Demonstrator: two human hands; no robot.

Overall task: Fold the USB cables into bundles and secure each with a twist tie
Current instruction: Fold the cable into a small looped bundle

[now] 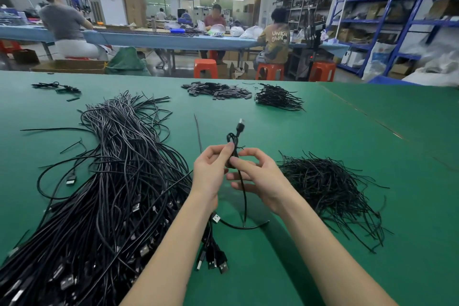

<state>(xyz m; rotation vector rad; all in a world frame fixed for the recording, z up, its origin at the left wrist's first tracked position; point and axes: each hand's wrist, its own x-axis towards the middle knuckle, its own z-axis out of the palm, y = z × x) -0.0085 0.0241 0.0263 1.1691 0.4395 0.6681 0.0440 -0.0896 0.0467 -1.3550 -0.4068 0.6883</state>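
Note:
I hold one black USB cable (236,139) upright above the green table (347,156), folded into a small loop with its plug pointing up. My left hand (211,169) pinches the fold from the left. From the right, my right hand (255,176) has its fingers curled round the same spot, where a thin twist tie (240,148) sticks out. The cable's tail hangs down between my wrists and curves onto the table. A big heap of loose USB cables (111,181) lies to the left. To the right sits a pile of black twist ties (330,186).
A finished bundle pile (278,97) and a heap of small dark flat pieces (216,90) lie at the table's far edge. A few loose plugs (213,256) rest near my left forearm. Several people sit at a blue bench behind, with orange stools and blue shelving at right.

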